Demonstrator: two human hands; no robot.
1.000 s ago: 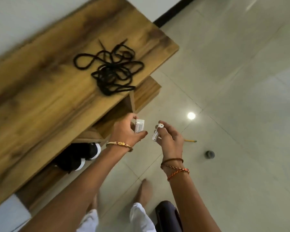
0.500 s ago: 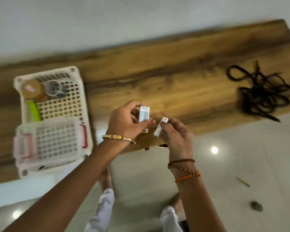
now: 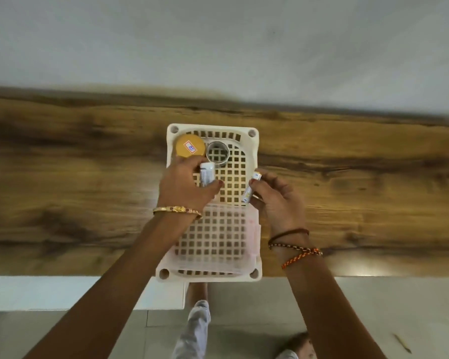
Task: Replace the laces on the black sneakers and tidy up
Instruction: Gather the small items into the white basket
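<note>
A white lattice basket (image 3: 252, 156) stands on the wooden tabletop (image 3: 88, 193) directly below me. My left hand (image 3: 184, 187) hovers over the basket's left side and grips a small white container (image 3: 207, 174). My right hand (image 3: 275, 200) is at the basket's right rim and pinches a thin white tube (image 3: 250, 189). The black sneakers and the laces are out of view.
Inside the basket lie a yellow-lidded jar (image 3: 190, 149) and a roll of clear tape (image 3: 217, 154). A smaller translucent basket (image 3: 215, 242) sits in its near half. A grey wall rises behind the table. My feet and the tiled floor (image 3: 399, 307) show below the table's front edge.
The view has swung left from the pile of black laces to the basket. Both hands, still holding the container and the tube, have moved over the basket.
</note>
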